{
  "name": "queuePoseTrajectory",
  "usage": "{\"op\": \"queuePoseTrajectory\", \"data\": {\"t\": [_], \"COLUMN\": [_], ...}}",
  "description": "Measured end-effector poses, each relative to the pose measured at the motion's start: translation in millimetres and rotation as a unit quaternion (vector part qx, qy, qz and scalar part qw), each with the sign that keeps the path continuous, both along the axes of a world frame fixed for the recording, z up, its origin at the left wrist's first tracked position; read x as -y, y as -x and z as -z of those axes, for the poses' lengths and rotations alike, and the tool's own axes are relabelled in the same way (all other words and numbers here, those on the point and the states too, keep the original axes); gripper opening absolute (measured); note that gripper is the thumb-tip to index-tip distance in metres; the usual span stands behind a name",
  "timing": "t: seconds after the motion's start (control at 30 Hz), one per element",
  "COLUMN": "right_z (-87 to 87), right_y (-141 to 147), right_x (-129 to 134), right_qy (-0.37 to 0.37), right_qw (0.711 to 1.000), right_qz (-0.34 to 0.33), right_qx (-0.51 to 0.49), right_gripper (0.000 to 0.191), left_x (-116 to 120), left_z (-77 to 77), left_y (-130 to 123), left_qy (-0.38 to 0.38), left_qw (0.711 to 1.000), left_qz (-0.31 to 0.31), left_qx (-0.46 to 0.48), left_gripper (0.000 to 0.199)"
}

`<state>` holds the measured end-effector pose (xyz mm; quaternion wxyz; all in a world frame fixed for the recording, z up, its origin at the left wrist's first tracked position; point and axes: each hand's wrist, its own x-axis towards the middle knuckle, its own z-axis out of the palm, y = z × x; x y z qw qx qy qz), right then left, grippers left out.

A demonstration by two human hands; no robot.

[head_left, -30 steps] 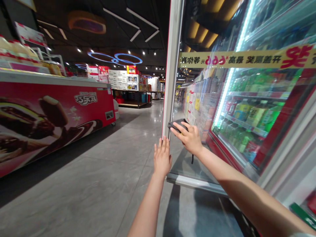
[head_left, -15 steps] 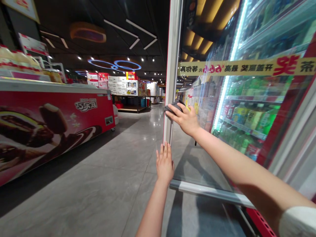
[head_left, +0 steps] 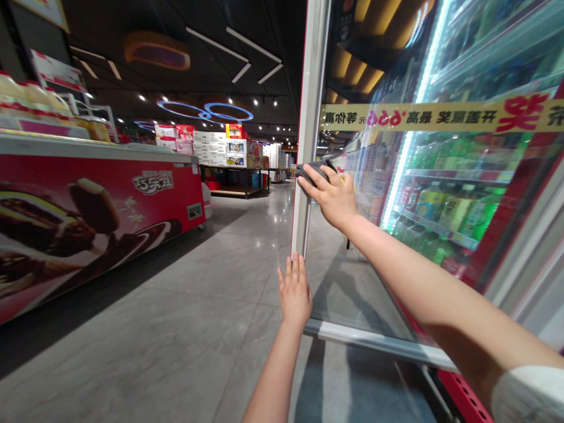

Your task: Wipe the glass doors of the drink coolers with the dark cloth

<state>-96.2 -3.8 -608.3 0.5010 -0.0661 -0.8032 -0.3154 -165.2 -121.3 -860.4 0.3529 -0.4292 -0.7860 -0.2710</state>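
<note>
A glass door with a pale metal frame stands open in front of me. My right hand presses a dark grey cloth against the frame's outer upright, at about mid height in the view. Its fingers lie over the cloth. Lower down, my left hand rests on the same upright with its fingers stretched out, holding nothing. A yellow strip with lettering crosses the glass above my right hand.
Behind the glass on the right, a lit cooler holds shelves of bottles. A red chest freezer stands at the left with bottles on top. Stacked boxes are on a display further back. Grey floor runs between.
My right hand and the cloth have moved a little up along the door frame. My left hand has stayed at nearly the same spot.
</note>
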Motion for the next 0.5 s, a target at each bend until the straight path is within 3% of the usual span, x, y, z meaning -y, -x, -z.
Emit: {"op": "queuePoseTrajectory", "data": {"t": [0.1,0.33,0.5], "right_z": [24.3,92.5,139.8], "right_y": [-1,-6,-13], "right_x": [1,-3,-6], "right_qy": [0.002,-0.018,-0.027], "right_qw": [1.000,0.998,0.993], "right_qz": [-0.004,-0.027,-0.034], "right_qx": [0.013,0.061,0.114], "right_gripper": [0.044,0.048,0.051], "left_x": [-4,-3,4], "left_z": [15.7,68.6,71.7], "left_y": [-5,-8,-4], "left_qy": [0.007,0.041,0.069], "left_qw": [1.000,0.998,0.997], "left_qz": [-0.014,-0.028,-0.019], "left_qx": [0.009,0.034,0.041], "left_gripper": [0.097,0.096,0.095]}}
